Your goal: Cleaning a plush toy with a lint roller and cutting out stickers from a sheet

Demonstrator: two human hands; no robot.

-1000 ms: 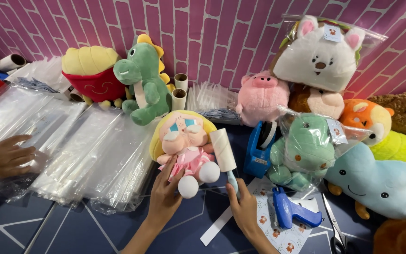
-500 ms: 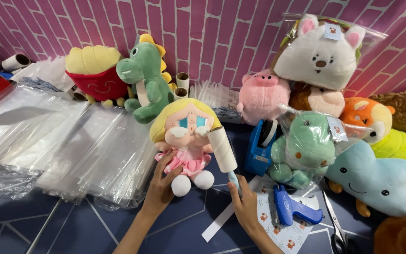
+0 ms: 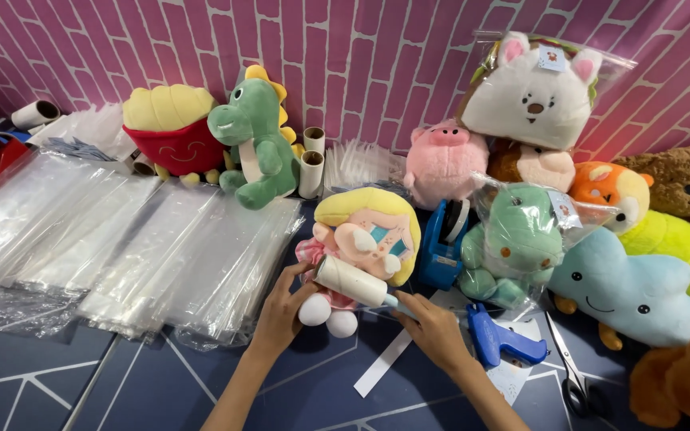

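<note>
A blonde plush doll (image 3: 370, 230) in a pink dress stands on the dark blue tiled floor (image 3: 57, 391), tilted to the left. My left hand (image 3: 279, 307) grips the doll's body low on its left side, beside its white feet (image 3: 329, 316). A white lint roller (image 3: 353, 281) lies slantwise across the doll's front. My right hand (image 3: 431, 326) holds the roller by its handle end, just right of the doll.
Stacks of clear plastic bags (image 3: 129, 239) lie to the left. Behind are a fries plush (image 3: 171, 132), a green dinosaur (image 3: 257, 140), cardboard tubes (image 3: 311, 164) and a pink pig (image 3: 445, 160). To the right lie a blue tape dispenser (image 3: 445, 243), a bagged green plush (image 3: 517, 243), a blue tagging gun (image 3: 501, 339), scissors (image 3: 573, 375) and a cloud plush (image 3: 624, 283).
The roller has swung from upright beside the doll to lying across its front, and the doll has tipped. Another person's hand at the left edge has gone from view.
</note>
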